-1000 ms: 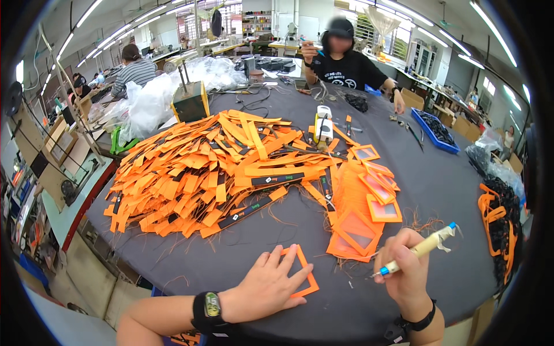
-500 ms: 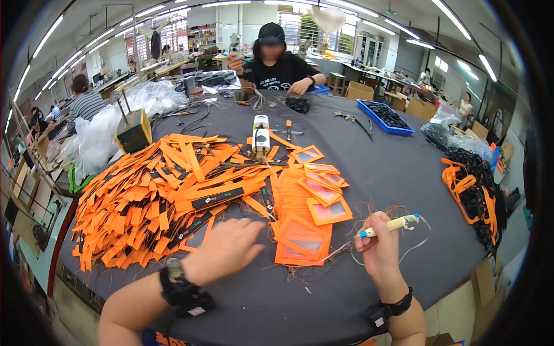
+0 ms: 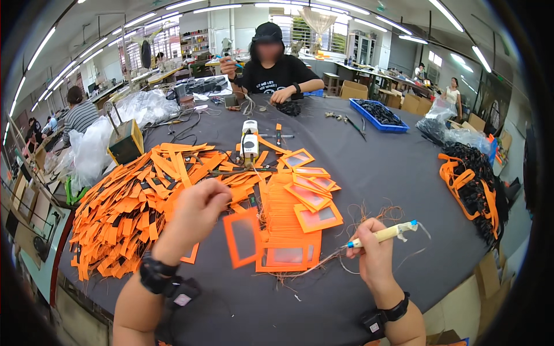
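My left hand (image 3: 193,216) holds an orange rectangular frame piece with a clear window (image 3: 243,237) by its upper left corner, lifted a little above the dark table (image 3: 381,167). My right hand (image 3: 372,254) grips a pen-shaped tool with a pale handle and blue tip (image 3: 382,234), pointing left toward a row of similar orange window frames (image 3: 300,199). Loose brown thread ends (image 3: 369,213) lie around that row. A black watch sits on each wrist.
A big heap of orange strips (image 3: 133,207) covers the table's left. A small white device (image 3: 250,144) stands mid-table. Across it a person in black (image 3: 271,69) works. A blue tray (image 3: 381,115), black-and-orange straps (image 3: 473,184) and plastic bags (image 3: 109,132) lie around.
My left hand picked the orange frame off the table and raised it toward the stack. My head turned, shifting the view leftward. My right hand kept the tool.
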